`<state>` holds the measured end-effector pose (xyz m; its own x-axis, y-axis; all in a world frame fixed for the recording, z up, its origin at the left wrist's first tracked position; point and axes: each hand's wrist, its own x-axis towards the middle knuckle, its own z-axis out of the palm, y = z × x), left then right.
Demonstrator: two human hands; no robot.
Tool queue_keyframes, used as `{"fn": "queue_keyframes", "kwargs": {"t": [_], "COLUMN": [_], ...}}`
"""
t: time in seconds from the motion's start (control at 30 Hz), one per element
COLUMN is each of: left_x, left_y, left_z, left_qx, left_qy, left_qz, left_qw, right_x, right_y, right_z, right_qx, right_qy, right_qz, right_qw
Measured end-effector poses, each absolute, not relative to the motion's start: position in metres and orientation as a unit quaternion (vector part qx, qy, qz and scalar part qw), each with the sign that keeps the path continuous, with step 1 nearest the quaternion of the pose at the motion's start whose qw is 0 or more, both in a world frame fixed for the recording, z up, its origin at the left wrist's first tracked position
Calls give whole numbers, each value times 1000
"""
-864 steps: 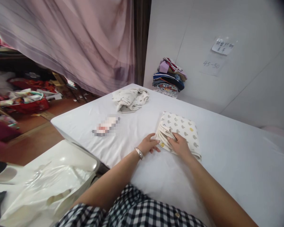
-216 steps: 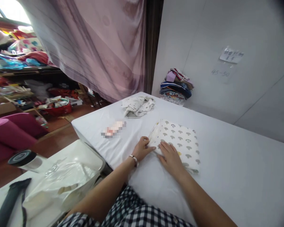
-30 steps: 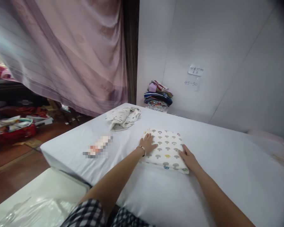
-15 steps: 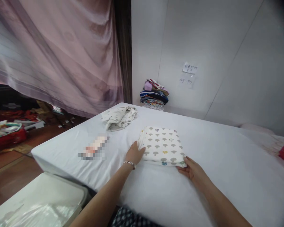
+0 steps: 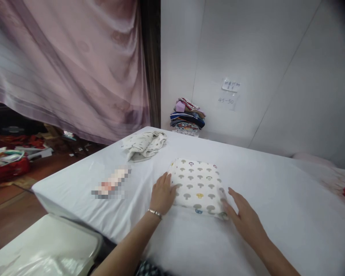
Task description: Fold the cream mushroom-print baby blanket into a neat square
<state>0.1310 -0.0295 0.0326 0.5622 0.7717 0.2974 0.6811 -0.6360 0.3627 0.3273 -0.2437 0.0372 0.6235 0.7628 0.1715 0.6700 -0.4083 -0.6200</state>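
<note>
A folded white cloth with a mushroom print point(image 5: 198, 184) lies flat on the white bed sheet point(image 5: 276, 199). My left hand point(image 5: 163, 194), with a bracelet on the wrist, rests against the cloth's left edge with its fingers curled over the side. To the cloth's lower right my right hand point(image 5: 245, 217) lies on the sheet with fingers stretched out, its fingertips touching the cloth's near corner. Neither hand holds anything.
A crumpled pale patterned cloth point(image 5: 144, 144) lies farther back on the left. A blurred small item point(image 5: 111, 184) sits left of my hand. A stack of folded clothes point(image 5: 187, 116) stands against the wall under a paper note point(image 5: 230, 85). A pink curtain point(image 5: 74, 65) hangs left.
The folded cloth has been set down flat. My right hand has come out from under its near corner and now lies open beside it; my left hand stays at the left edge.
</note>
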Motion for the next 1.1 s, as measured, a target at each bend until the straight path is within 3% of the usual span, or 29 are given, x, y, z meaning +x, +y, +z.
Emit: {"fn": "queue_keyframes", "kwargs": {"t": [0.13,0.27,0.77,1.1], "left_x": [144,145,83,75], "left_y": [-37,-36,-18,-2], "left_z": [28,17,19,15], "left_qx": [938,948,975,977], "left_qy": [286,279,142,92], "left_qz": [184,133,114,157], "left_qw": [67,75,128,110], "right_x": [316,316,342,361], "right_y": [-223,-215,-253,-249], "right_z": [31,8,-7,6], "right_qx": [-777,-737,-711,-665], "right_qy": [-585,-660,-680,-738], "right_qz": [16,4,-39,-27], "right_qw": [232,149,176,113]}}
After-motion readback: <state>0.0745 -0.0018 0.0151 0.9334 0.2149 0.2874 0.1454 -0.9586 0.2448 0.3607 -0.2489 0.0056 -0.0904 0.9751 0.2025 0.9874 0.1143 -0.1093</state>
